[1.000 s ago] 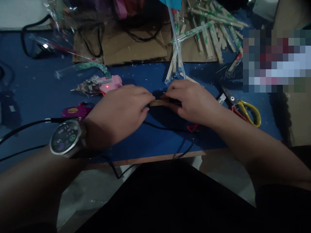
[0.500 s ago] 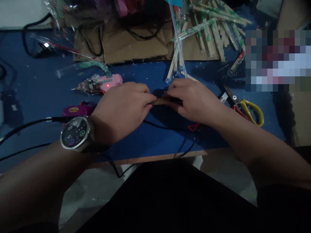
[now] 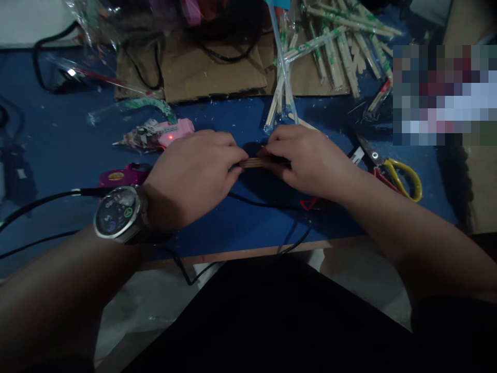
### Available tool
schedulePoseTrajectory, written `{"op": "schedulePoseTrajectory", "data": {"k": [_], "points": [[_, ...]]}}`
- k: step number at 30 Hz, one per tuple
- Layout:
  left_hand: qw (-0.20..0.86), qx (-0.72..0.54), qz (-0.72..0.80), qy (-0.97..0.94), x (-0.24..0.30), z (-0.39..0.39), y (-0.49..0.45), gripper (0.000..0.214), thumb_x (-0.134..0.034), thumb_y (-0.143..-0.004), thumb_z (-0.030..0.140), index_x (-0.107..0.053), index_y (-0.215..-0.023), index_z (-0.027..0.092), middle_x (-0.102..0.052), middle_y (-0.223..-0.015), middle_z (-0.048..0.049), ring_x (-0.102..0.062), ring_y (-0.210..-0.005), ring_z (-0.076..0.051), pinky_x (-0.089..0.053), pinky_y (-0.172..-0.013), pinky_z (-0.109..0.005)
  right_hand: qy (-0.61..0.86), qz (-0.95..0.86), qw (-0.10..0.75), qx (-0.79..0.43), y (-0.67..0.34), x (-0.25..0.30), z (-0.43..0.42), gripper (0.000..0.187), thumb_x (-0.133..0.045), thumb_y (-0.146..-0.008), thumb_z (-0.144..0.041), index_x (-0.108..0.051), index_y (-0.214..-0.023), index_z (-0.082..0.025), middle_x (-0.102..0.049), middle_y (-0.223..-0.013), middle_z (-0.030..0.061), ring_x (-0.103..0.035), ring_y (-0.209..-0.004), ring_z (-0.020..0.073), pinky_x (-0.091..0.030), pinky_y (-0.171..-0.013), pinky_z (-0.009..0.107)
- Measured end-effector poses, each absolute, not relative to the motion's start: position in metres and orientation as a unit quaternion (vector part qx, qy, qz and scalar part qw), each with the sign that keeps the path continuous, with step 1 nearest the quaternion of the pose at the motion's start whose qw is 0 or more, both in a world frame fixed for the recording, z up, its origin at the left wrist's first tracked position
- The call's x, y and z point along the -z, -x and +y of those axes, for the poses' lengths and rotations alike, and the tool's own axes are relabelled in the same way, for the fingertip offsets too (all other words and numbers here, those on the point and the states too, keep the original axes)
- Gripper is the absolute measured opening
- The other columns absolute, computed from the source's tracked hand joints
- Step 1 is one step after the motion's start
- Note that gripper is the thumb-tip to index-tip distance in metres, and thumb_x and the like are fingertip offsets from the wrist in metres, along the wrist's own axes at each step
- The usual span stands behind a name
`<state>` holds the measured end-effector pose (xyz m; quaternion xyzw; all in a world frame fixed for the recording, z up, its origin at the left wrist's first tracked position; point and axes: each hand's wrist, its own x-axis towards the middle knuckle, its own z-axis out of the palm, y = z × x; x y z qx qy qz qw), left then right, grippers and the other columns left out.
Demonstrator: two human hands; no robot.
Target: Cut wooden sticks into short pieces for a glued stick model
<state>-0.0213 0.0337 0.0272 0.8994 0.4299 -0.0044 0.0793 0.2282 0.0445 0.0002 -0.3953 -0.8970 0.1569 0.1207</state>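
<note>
Fingers (image 3: 236, 154) of the left hand (image 3: 190, 178) pinch one end of some short sticks (image 3: 253, 162); those of the right hand (image 3: 310, 160) grasp the other end. The sticks lie between the two hands, long axis running side to side, in line with both sets of fingertips, so neither hand is clearly nearer. Whether they touch the tabletop (image 3: 256, 225) beneath, I cannot tell. Just beyond the left hand is a pink glue gun (image 3: 176, 133), its red light lit. Scissors (image 3: 375, 156) lie beside the right wrist; farther off, wrapped chopsticks (image 3: 334, 70) overlap cardboard (image 3: 213, 70).
</note>
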Motion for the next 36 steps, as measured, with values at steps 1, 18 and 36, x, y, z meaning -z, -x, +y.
{"op": "schedulePoseTrajectory", "data": {"k": [1,18,36], "points": [[0.082,0.006,0.432,-0.898,-0.028,0.034,0.021,0.034,-0.056,-0.109,0.028,-0.085,-0.127,0.023,-0.08,-0.128,-0.0112,-0.075,-0.124,-0.036,-0.062,-0.101,-0.049,0.397,-0.896,0.121,-0.158,-0.228,0.0,0.044,0.026,-0.064,-0.11,-0.031,-0.083,-0.115,-0.015,-0.075,-0.113,0.014,-0.068,-0.106,0.0307,-0.048,-0.091,0.041],[0.078,0.045,0.387,-0.917,-0.019,0.0,0.016,0.081,-0.044,-0.117,0.047,-0.035,-0.175,-0.009,-0.036,-0.183,-0.0328,-0.028,-0.177,-0.045,-0.028,-0.143,-0.064,0.396,-0.894,0.112,-0.176,-0.228,-0.003,0.045,0.029,-0.061,-0.107,-0.024,-0.085,-0.123,-0.018,-0.078,-0.121,0.0156,-0.07,-0.114,0.0344,-0.052,-0.099,0.046],[0.063,0.094,0.392,-0.913,-0.014,-0.006,0.008,0.101,-0.065,-0.109,0.06,-0.03,-0.178,-0.006,-0.029,-0.184,-0.0339,-0.03,-0.176,-0.048,-0.032,-0.141,-0.066,0.464,-0.873,0.121,-0.091,-0.263,-0.042,0.057,0.039,-0.054,-0.114,-0.038,-0.086,-0.129,-0.023,-0.083,-0.126,0.0159,-0.075,-0.119,0.0384,-0.056,-0.097,0.053]]}}
